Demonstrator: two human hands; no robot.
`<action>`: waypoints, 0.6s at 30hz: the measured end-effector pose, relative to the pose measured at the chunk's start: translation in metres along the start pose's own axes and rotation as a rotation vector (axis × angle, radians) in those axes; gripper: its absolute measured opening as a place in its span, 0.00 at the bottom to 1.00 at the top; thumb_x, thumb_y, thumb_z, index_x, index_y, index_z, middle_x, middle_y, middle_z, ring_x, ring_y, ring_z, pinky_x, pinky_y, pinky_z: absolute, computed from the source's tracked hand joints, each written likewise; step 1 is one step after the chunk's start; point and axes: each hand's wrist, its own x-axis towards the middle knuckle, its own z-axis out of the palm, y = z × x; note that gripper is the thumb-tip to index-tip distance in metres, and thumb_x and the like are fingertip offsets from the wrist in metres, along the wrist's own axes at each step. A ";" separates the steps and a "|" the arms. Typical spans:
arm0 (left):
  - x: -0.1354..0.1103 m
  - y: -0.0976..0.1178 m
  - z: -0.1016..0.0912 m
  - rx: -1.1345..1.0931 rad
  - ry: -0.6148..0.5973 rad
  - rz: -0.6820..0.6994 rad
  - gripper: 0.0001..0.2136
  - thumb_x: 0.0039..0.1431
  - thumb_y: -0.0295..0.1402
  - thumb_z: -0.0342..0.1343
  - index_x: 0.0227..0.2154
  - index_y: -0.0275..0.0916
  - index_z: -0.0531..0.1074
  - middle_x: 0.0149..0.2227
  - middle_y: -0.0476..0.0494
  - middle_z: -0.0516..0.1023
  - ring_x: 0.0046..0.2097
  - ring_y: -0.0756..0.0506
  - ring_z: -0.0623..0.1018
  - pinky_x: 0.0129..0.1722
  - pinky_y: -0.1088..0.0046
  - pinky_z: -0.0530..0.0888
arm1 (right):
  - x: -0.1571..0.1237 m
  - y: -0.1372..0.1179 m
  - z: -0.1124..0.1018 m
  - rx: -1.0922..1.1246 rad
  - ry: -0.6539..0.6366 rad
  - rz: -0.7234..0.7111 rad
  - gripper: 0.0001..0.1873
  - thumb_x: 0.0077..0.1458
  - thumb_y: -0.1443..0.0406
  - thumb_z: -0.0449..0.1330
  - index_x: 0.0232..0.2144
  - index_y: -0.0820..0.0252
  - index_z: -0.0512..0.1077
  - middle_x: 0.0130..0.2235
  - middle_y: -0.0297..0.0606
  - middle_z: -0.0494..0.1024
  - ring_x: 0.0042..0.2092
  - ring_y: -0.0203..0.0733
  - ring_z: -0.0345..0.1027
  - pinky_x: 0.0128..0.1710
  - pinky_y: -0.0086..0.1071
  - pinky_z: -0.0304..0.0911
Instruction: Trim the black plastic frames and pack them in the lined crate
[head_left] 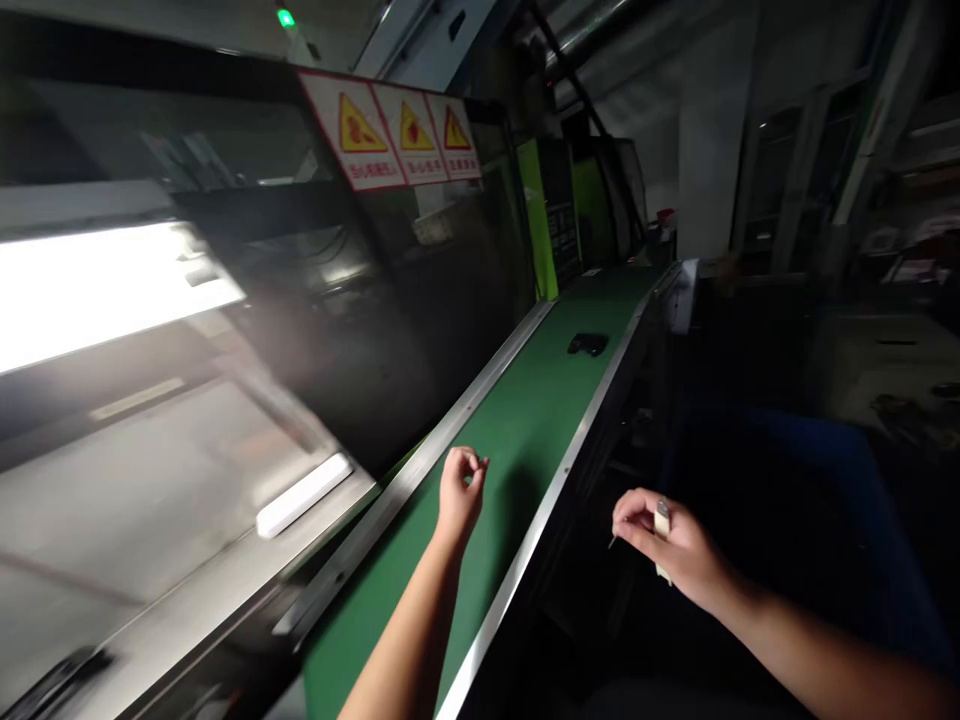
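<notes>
My left hand (461, 487) is over the green conveyor belt (517, 425), its fingers curled and the thumb close to the fingertips. Whether anything small is in that pinch, I cannot make out. To the right of the belt, my right hand (667, 540) is closed around a slim cream-coloured tool (661, 520) with a metal-looking end. A thin tip shows below the fingertips; the rest of the tool is hidden by the hand. Farther up the belt lies a black moulded part (588, 344), apart from both hands.
A machine with a dark door and warning signs (394, 135) stands along the left. Metal rails (551, 500) edge the belt. On the lit ledge lies a white bar (304, 495); a dark object (56, 685) is at its near end. A blue bin (847, 480) is at right.
</notes>
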 end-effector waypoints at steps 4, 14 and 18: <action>0.088 0.039 0.111 -0.059 -0.072 -0.013 0.16 0.70 0.41 0.61 0.54 0.37 0.75 0.52 0.39 0.80 0.48 0.42 0.82 0.48 0.58 0.83 | 0.004 0.012 -0.064 -0.031 0.104 0.010 0.15 0.67 0.53 0.64 0.35 0.57 0.75 0.36 0.36 0.75 0.37 0.40 0.69 0.38 0.32 0.65; 0.205 0.102 0.278 0.055 -0.110 -0.040 0.24 0.68 0.41 0.63 0.64 0.40 0.70 0.67 0.34 0.71 0.64 0.33 0.75 0.62 0.43 0.76 | -0.032 0.062 -0.149 -0.101 0.437 0.218 0.16 0.64 0.50 0.65 0.33 0.55 0.78 0.34 0.38 0.77 0.37 0.43 0.72 0.38 0.31 0.70; 0.213 0.111 0.294 0.072 -0.124 -0.040 0.25 0.68 0.41 0.63 0.64 0.40 0.70 0.68 0.34 0.70 0.65 0.32 0.74 0.63 0.41 0.74 | -0.037 0.073 -0.160 -0.136 0.462 0.276 0.17 0.63 0.49 0.65 0.34 0.55 0.80 0.35 0.39 0.78 0.39 0.46 0.73 0.37 0.32 0.69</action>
